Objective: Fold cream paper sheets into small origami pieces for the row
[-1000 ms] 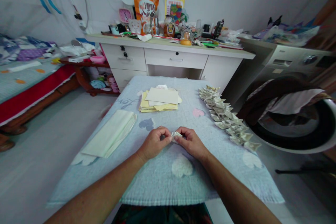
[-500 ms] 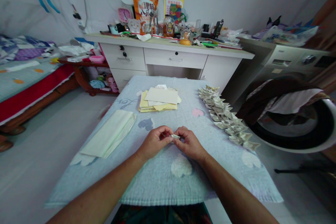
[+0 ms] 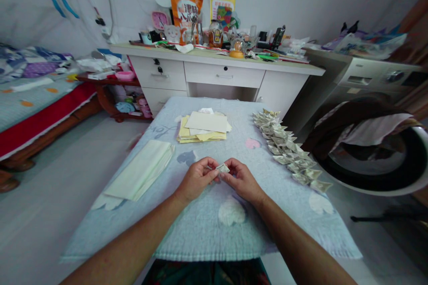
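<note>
A small folded piece of pale paper (image 3: pixel 223 168) is pinched between my two hands above the cloth-covered table (image 3: pixel 200 213). My left hand (image 3: pixel 197 176) grips its left end with thumb and fingers. At its right end, my right hand (image 3: pixel 241 179) is closed on it the same way. Parts of the paper hide behind the fingertips. Along the table's right side runs a row of folded paper pieces (image 3: pixel 284 147) with pointed tips. A stack of cream and yellow paper sheets (image 3: pixel 205 122) lies beyond my hands, and a pale green folded paper pile (image 3: pixel 140 170) rests at the left.
Behind the table stands a white desk (image 3: pixel 220 71) crowded with jars, a pink clock (image 3: pixel 159 20) and an orange snack bag (image 3: pixel 186 13). A washing machine (image 3: pixel 364 75) with its round door open and clothes hanging out is at the right. A bed (image 3: pixel 43 93) stands left.
The folded paper has been raised and turned slightly, and more of its face shows between my fingertips. Both hands have shifted a little; the piles and row have stayed in place.
</note>
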Available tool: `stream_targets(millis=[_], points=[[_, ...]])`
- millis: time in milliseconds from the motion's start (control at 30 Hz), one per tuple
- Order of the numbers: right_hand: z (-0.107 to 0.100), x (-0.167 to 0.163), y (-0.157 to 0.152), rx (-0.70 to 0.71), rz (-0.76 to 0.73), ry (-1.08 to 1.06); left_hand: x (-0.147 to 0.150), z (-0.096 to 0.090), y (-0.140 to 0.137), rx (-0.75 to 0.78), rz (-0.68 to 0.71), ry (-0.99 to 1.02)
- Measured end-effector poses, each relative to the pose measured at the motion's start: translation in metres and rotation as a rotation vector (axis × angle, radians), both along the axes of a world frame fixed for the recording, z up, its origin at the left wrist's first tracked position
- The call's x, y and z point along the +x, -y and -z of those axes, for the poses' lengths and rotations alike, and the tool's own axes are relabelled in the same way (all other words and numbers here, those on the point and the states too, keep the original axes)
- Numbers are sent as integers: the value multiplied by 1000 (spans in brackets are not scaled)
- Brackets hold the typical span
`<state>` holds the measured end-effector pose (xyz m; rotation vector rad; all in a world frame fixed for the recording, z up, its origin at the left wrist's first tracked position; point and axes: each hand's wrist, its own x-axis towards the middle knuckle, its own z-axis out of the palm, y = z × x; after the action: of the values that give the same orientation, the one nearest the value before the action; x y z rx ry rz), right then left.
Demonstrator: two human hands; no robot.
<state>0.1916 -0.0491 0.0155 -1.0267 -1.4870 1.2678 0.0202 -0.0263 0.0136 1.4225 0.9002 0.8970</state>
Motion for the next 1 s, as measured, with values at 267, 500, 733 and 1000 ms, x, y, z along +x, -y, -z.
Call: stream_targets(millis=[267, 500, 733, 1000], points=[[-2, 2, 2, 69, 63, 181, 3, -1, 2, 33, 16, -29], [-4, 2, 2, 74, 44, 166, 3, -3, 3, 21, 25, -1], [-2, 2, 4, 154, 45, 291, 1, -4, 4, 252, -14, -221], [-2, 1, 3, 213, 56, 346, -1, -5, 1, 244, -27, -197]])
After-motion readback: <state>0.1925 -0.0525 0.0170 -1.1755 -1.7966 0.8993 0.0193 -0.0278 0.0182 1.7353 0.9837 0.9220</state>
